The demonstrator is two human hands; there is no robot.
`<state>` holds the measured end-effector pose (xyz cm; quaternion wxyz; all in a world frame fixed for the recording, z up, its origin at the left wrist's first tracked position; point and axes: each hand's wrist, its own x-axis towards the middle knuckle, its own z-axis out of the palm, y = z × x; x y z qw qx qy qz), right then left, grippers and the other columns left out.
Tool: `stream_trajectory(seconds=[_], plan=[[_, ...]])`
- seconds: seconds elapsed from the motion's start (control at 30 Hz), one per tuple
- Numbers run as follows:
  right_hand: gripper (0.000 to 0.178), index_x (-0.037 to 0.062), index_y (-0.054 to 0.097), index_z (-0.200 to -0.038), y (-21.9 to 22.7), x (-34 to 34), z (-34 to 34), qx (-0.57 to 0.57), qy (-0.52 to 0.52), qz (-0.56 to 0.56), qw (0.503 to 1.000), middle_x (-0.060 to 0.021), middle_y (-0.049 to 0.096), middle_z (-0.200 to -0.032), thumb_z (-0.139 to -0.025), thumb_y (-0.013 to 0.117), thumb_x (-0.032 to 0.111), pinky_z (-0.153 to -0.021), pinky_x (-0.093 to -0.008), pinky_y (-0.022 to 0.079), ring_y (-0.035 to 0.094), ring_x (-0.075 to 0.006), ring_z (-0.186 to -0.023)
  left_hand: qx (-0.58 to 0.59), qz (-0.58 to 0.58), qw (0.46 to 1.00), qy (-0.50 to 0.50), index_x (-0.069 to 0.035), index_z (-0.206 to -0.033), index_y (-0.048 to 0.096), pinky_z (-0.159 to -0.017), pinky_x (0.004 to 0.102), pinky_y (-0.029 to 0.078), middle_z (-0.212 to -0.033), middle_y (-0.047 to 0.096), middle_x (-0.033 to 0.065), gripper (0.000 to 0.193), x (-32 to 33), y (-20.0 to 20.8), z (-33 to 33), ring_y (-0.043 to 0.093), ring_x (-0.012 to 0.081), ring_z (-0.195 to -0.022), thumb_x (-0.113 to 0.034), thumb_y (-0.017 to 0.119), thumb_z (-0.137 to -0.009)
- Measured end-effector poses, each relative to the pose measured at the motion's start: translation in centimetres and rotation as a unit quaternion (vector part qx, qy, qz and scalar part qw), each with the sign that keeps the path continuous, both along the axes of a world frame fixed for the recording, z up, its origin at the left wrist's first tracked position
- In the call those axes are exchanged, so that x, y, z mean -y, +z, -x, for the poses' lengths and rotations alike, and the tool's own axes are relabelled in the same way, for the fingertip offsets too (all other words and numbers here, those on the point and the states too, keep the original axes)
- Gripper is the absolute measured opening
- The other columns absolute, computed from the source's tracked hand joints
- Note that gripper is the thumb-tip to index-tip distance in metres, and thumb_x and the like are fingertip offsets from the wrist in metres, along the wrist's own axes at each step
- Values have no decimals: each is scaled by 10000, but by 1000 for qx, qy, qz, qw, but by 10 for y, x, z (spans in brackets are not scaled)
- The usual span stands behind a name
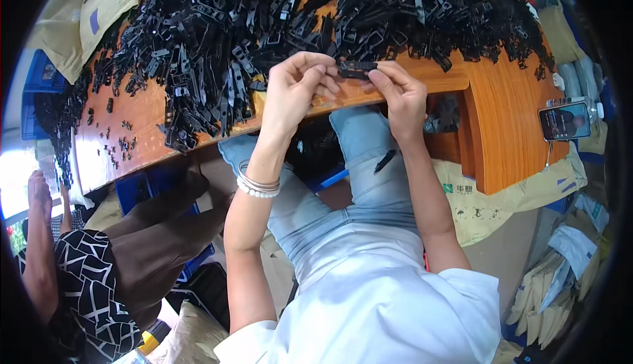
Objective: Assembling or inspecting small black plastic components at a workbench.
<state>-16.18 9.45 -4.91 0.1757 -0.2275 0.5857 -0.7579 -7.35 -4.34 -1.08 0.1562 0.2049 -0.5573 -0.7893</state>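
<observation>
Over the near side of the tabletop, the slim black part looks light, stiff, perhaps brittle, best taken by its ends: the right hand pinches one, while the left hand's grip beside the other is too blurred to tell.

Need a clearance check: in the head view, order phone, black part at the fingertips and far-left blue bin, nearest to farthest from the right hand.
From the right hand:
1. Black part: at its fingertips, extending left.
2. Phone: to the right, screen lit.
3. Blue bin: far left, across the table.
</observation>
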Motion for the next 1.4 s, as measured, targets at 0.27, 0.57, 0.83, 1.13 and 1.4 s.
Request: stream_trajectory(seconds=[0.27,0.57,0.83,1.13,1.4], plan=[[206,-111,556,-958,5,-39,17,91,49,93,990,-145,596,-850,-868,498,64,-636,-259,485,592,-183,-708,-38,345,918,-192,50,-900,584,-558,295,476,-751,598,125,170,-54,-8,-35,576,181,-608,43,466,-778],[193,-63,601,-931,18,-93,41,40,-66,99,992,-131,609,-859,-859,539,105,-609,-252,462,594,-176,-729,64,336,908,-243,59,-891,604,-633,302,470,-819,599,175,152,-74,-79,-41,599,278,-689,14,536,-762],[204,-52,600,-947,7,-95,34,41,-67,56,995,-111,607,-874,-860,545,124,-615,-236,450,584,-154,-731,161,326,911,-193,68,-884,600,-592,261,466,-755,598,122,121,-64,-71,-52,591,166,-647,1,541,-802],[155,-48,607,-903,-8,-85,10,122,-2,-9,993,-73,575,-812,-834,574,87,-562,-222,445,585,-143,-674,39,456,883,98,7,-785,568,-466,241,387,-658,523,81,88,-58,-25,-34,487,140,-504,52,615,-726],[138,-63,612,-858,-5,-60,-1,91,49,-22,994,-86,563,-821,-824,577,66,-574,-223,445,582,-152,-685,58,722,675,138,-10,-811,574,-521,328,439,-787,496,104,142,12,-13,-1,542,246,-670,58,561,-687]])
